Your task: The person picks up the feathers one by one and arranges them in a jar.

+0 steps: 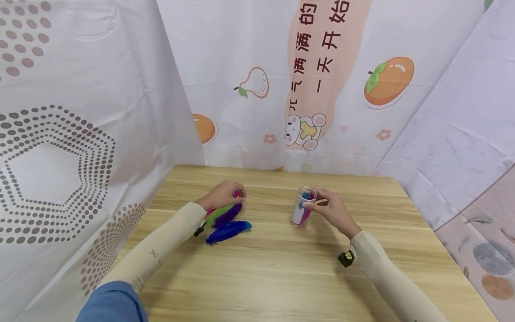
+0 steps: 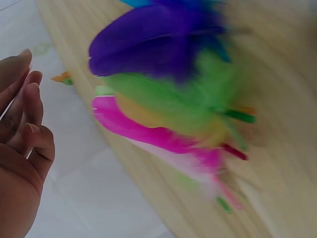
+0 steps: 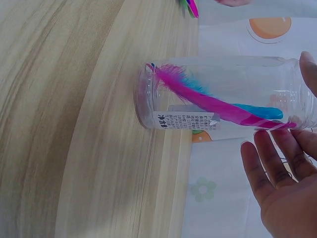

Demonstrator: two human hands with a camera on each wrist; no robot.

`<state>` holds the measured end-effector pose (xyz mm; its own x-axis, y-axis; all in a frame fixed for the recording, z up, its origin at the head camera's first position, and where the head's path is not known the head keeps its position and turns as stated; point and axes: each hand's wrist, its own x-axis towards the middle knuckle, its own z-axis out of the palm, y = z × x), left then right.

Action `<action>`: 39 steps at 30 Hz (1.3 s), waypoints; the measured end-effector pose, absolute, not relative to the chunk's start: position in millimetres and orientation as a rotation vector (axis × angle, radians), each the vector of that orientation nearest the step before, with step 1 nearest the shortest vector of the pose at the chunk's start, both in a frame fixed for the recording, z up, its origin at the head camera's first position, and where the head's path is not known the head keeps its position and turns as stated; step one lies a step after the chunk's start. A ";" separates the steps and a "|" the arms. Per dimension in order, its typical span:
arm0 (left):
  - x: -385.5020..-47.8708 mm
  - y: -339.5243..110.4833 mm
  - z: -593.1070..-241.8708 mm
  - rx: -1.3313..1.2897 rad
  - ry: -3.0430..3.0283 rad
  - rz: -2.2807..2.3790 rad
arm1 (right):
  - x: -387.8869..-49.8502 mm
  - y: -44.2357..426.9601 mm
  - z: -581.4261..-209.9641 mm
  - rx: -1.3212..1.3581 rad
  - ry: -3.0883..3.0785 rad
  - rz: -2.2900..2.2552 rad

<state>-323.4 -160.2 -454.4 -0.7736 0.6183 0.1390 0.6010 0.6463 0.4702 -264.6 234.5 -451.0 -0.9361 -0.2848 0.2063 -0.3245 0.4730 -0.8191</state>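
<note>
My left hand [image 1: 222,195] hovers over a loose row of dyed feathers on the table, its fingers loosely bent; nothing shows between them in the left wrist view. Beneath it lie a purple feather [image 2: 138,44], a green feather [image 2: 163,91] and a magenta feather [image 2: 136,124], with yellow and pale pink ones partly hidden. A dark blue feather [image 1: 227,232] is nearest to me. With thumb and fingers near the rim, my right hand [image 1: 335,211] grips a clear jar [image 3: 233,74]. Inside the jar are a magenta feather [image 3: 208,105] and a blue feather [image 3: 260,110].
The wooden table [image 1: 265,277] ends at a printed curtain [image 1: 249,129] at the back. Another curtain [image 1: 137,134] hangs along the left side. A printed label [image 3: 185,120] is on the jar's side.
</note>
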 end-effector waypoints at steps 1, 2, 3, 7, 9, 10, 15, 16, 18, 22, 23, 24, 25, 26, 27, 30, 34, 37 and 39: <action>-322.7 -161.5 -456.1 1.044 2.814 0.779 | -264.5 234.7 -451.5 0.550 -2.659 1.494; -322.3 -163.1 -458.2 1.040 2.809 0.773 | -264.1 234.8 -451.7 0.550 -2.658 1.491; -321.4 -164.6 -460.0 1.036 2.807 0.769 | -264.1 235.1 -452.2 0.550 -2.659 1.490; -317.5 -169.5 -466.0 1.010 2.816 0.762 | -263.9 235.0 -452.3 0.551 -2.655 1.489; -315.7 -171.3 -468.6 1.001 2.836 0.751 | -263.8 234.5 -452.0 0.553 -2.650 1.493; -314.7 -171.9 -469.9 0.991 2.845 0.742 | -263.6 234.4 -451.4 0.557 -2.647 1.494; -310.2 -174.1 -476.3 0.872 2.846 0.713 | -262.9 234.4 -451.0 0.548 -2.640 1.505; -309.7 -174.6 -478.1 0.842 2.845 0.704 | -262.8 234.4 -451.2 0.551 -2.641 1.501; -309.6 -175.5 -482.1 0.799 2.845 0.697 | -262.6 234.2 -451.6 0.549 -2.641 1.501; -311.7 -177.7 -489.6 0.779 2.870 0.679 | -262.7 233.6 -451.4 0.550 -2.645 1.494; -312.5 -178.1 -491.2 0.783 2.874 0.673 | -262.8 233.5 -451.2 0.543 -2.644 1.498; -313.4 -178.6 -492.9 0.789 2.877 0.661 | -263.0 233.5 -451.1 0.545 -2.643 1.496; -314.3 -179.1 -494.8 0.794 2.879 0.648 | -263.1 233.3 -451.1 0.539 -2.640 1.502; -315.2 -179.5 -496.4 0.801 2.882 0.633 | -263.3 233.1 -451.2 0.546 -2.640 1.500; -315.9 -179.4 -497.4 0.807 2.881 0.622 | -263.7 233.4 -451.0 0.554 -2.636 1.499; -317.4 -178.9 -500.9 0.813 2.886 0.577 | -263.9 233.3 -451.9 0.569 -2.630 1.510; -318.0 -177.5 -501.9 0.820 2.884 0.578 | -263.8 233.2 -452.0 0.557 -2.646 1.520; -318.1 -176.6 -501.3 0.827 2.873 0.600 | -263.3 233.4 -450.6 0.542 -2.667 1.522; -318.2 -176.2 -500.9 0.833 2.865 0.611 | -262.4 232.9 -447.8 0.537 -2.678 1.527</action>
